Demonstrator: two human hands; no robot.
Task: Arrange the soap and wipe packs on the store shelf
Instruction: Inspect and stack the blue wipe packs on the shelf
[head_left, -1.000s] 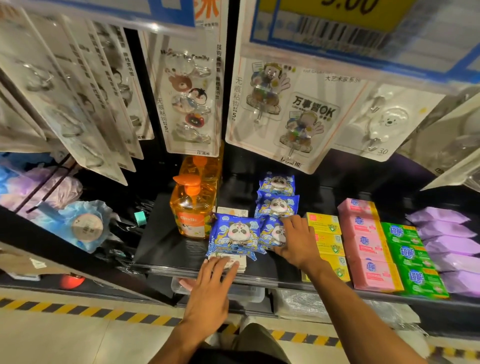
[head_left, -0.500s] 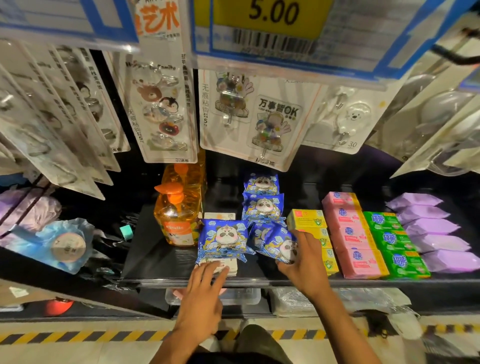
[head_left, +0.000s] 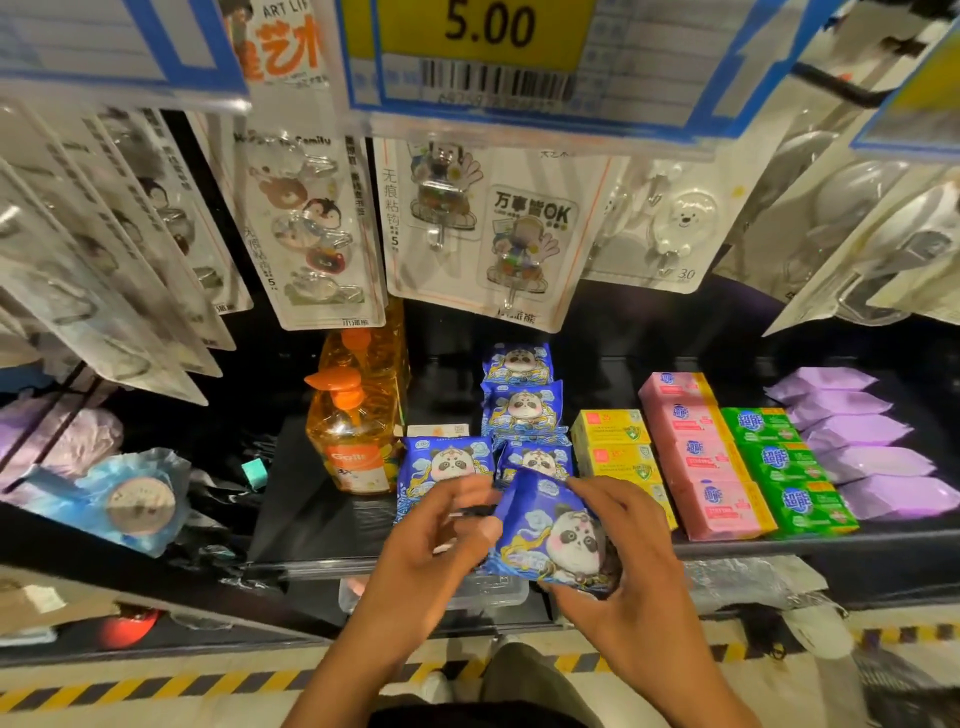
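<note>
right hand (head_left: 623, 561) grasps tilted wipe pack (head_left: 545, 535) | left hand (head_left: 436, 545) at its 9 o'clock edge, grip unclear | pack row (head_left: 522, 410) at 12 o'clock, right hand nearer

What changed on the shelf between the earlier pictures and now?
The right hand gripped one blue panda wipe pack and lifted it off the shelf, toward the person. The left hand rose from the shelf front and now pinches the pack's left edge. Orange soap bottles, boxed soaps and purple packs stayed put.
</note>
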